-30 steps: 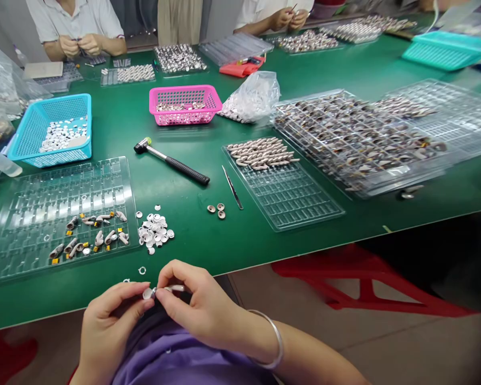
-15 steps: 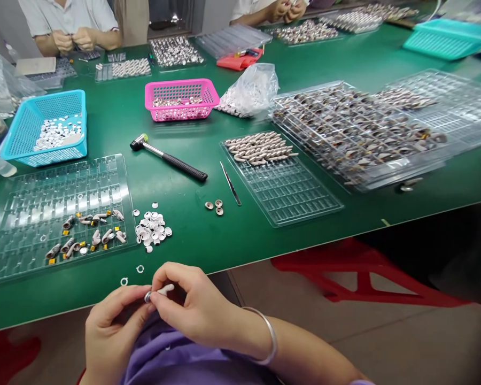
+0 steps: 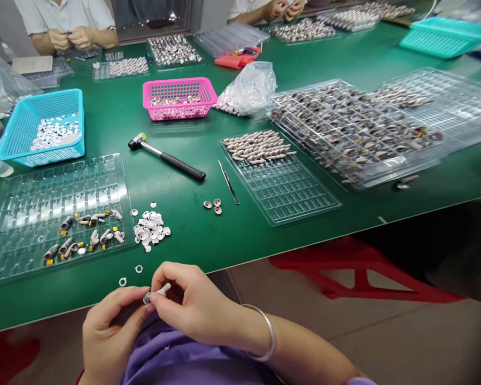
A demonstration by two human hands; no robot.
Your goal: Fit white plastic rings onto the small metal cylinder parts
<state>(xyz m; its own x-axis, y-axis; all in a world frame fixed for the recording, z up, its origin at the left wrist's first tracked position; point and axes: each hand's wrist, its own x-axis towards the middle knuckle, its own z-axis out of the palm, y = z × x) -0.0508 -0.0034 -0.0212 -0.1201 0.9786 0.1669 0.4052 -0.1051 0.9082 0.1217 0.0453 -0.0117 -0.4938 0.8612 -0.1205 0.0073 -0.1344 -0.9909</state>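
Note:
Between my two hands, just off the table's front edge, is a small pale earbud housing (image 3: 165, 289) with a stem. My right hand (image 3: 188, 305) pinches it, stem pointing right. My left hand (image 3: 114, 323) has thumb and forefinger closed on a small round silvery cap (image 3: 146, 297) at the housing's other end. Fingertips partly hide where the two parts meet. Near my hands lie two thin white rings (image 3: 138, 269) and a heap of round white discs (image 3: 150, 228). A clear tray (image 3: 20, 214) on the left holds several earbud pieces with yellow tabs.
A rubber-headed hammer (image 3: 172, 160), tweezers (image 3: 229, 183) and three small round parts (image 3: 217, 203) lie mid-table. Another tray (image 3: 292, 198) holds stacked housings. Beyond stand a blue basket (image 3: 12, 133), a pink basket (image 3: 180, 83) and stacked trays (image 3: 369, 176). Two people work opposite.
The view has shifted slightly. My hands stay together at the same spot, with the housing and cap tilted a little differently between the fingertips.

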